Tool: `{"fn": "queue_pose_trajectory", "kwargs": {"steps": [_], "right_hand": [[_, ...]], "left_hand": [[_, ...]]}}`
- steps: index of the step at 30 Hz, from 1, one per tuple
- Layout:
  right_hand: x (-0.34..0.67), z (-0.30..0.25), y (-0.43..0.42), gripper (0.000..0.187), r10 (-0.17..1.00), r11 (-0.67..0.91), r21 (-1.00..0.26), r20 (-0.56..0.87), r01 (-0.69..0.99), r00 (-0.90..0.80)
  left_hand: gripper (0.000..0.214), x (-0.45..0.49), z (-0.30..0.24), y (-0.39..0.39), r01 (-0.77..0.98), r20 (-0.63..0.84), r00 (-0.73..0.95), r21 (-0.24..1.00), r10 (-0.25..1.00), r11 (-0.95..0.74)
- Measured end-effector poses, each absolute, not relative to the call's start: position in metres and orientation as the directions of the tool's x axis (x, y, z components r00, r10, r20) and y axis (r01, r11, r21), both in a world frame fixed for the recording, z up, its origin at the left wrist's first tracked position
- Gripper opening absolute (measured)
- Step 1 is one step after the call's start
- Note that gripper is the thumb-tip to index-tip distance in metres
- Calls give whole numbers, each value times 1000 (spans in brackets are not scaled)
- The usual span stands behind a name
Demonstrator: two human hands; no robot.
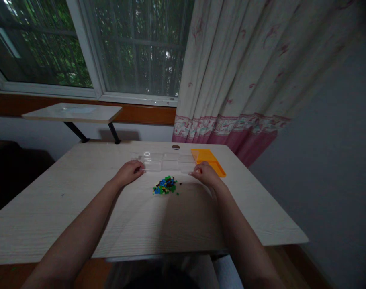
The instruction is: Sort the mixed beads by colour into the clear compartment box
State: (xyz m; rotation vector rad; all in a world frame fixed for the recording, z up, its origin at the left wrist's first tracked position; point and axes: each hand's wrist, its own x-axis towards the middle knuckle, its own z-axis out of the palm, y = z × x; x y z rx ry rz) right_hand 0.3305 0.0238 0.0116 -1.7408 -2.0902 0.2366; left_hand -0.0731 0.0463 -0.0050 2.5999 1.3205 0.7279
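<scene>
Clear compartmented tray [170,162] lying on desk [246,216], toward far edge, long side roughly parallel to it. Left hand [130,173], fingers curled, pinching tray near its left near corner; right hand [206,173] pinching right near corner. Orange tray [211,158] just beside, toward desk's right edge, partly behind right hand. Heap of small coloured bricks [165,185] between forearms, nearer desk's near edge than clear tray; few loose pieces at heap's right. Raised shelf [71,113] at desk's far left corner.
</scene>
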Motion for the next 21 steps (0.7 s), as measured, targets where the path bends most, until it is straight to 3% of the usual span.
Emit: {"fn": "queue_pose_trajectory", "kwargs": {"steps": [10, 21], "right_hand": [[332, 8, 28, 19, 968, 175, -440, 239, 881, -72], [344, -1, 35, 12, 959, 235, -436, 252, 869, -132]], "left_hand": [[26, -77, -2, 46, 734, 359, 487, 326, 796, -596], [23, -69, -5, 45, 724, 367, 486, 340, 793, -601]]}}
